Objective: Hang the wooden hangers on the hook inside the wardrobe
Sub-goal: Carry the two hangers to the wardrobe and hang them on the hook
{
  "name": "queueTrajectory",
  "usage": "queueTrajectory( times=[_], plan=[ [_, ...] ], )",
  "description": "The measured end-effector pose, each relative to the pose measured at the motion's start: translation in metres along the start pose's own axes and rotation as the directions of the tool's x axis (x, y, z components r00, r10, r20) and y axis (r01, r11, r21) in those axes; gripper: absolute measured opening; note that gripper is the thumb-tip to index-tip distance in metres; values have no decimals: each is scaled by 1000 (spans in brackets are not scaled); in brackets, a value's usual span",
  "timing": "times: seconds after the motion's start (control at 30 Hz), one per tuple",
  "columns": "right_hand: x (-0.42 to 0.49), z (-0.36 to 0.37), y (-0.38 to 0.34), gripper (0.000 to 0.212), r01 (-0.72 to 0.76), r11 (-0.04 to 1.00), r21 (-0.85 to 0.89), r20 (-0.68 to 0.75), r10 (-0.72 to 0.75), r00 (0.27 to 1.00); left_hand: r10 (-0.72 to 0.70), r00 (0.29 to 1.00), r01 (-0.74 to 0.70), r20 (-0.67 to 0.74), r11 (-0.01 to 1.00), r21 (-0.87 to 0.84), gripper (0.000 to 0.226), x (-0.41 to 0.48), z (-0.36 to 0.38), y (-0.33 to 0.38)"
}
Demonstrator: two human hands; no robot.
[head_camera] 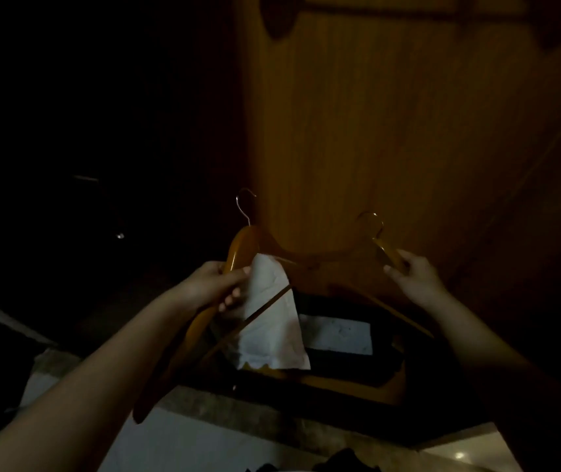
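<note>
The scene is very dark. My left hand (214, 284) grips the shoulder of a wooden hanger (241, 247) with a metal hook, together with a white tissue (268, 318) that drapes down over the hanger's bar. My right hand (415, 277) pinches the neck of a second wooden hanger (386, 253), whose metal hook points up. Both hangers are held upright in front of the wooden wardrobe panel (391, 131). Dark hook-like shapes (277, 25) show along the top of the panel; their detail is hard to make out.
Below the hands lies a dark tray-like object (350, 373) with a pale rectangle in it. A light tiled floor (187, 441) with a grey strip fills the bottom. The left side is black, with a faint metal glint (119, 236).
</note>
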State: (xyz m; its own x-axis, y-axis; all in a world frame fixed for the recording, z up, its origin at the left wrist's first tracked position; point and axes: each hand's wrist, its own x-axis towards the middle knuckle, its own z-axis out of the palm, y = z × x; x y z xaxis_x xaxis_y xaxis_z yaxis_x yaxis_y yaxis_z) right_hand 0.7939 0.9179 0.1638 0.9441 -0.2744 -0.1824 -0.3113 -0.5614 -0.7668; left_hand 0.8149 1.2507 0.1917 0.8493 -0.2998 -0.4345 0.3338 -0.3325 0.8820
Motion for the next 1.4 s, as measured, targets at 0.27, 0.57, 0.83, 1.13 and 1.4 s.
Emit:
queueTrajectory(
  times=[0.27,0.57,0.83,1.13,1.4],
  plan=[
    [7,-58,-74,45,189,976,-112,-315,-215,924,172,981,-187,-94,964,-187,24,4,-13,89],
    [19,-128,-156,48,396,897,-198,-410,-442,798,484,737,-532,-472,846,36,24,-2,-8,182],
    [36,-190,-228,42,574,810,-119,-449,-560,696,536,522,-654,-664,751,92,26,6,1,261],
    [73,-247,-288,47,686,725,-58,-516,-610,601,539,488,-704,-686,708,56,23,28,16,327],
    [118,-272,-341,47,724,681,-111,-509,-664,547,460,612,-665,-644,740,-103,50,45,-11,373]
  ],
)
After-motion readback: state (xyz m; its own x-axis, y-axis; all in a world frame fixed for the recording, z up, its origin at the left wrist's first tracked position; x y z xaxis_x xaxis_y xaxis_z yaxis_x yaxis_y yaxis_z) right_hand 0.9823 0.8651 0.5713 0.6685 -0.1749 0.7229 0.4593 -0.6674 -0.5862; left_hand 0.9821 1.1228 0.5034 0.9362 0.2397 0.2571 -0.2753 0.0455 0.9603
